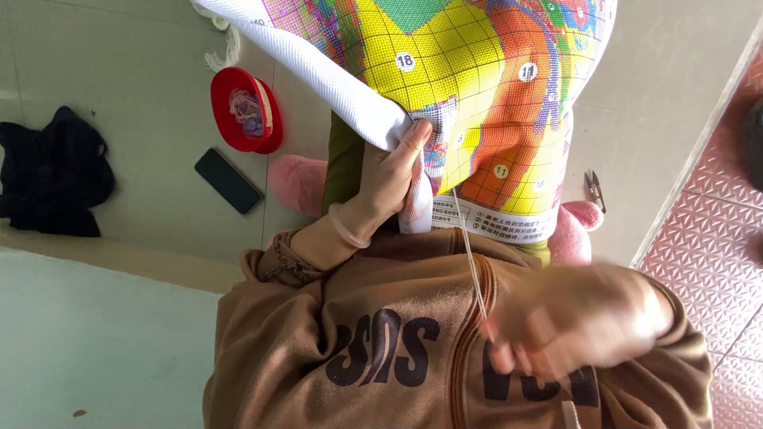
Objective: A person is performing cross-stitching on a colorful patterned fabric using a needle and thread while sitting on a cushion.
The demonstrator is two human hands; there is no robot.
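Left hand (389,179) pinches the folded white edge of the gridded, brightly printed cross-stitch canvas (469,71), fingers curled shut around the fold, thumb on top; this grip likely keeps the cloth taut for stitching. Right hand (576,318) is blurred, fingers closed, apparently nipping a thin pale thread (469,246) that runs up from its fingertips to the canvas just beside the left fingers. Red plastic bowl of threads (245,110), black phone (229,181), small snips (594,189) lie on the floor, well apart from both hands.

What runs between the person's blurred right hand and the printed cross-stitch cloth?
In the head view, a thin pale thread runs from the right hand up to the cross-stitch cloth, crossing the brown zipped top.
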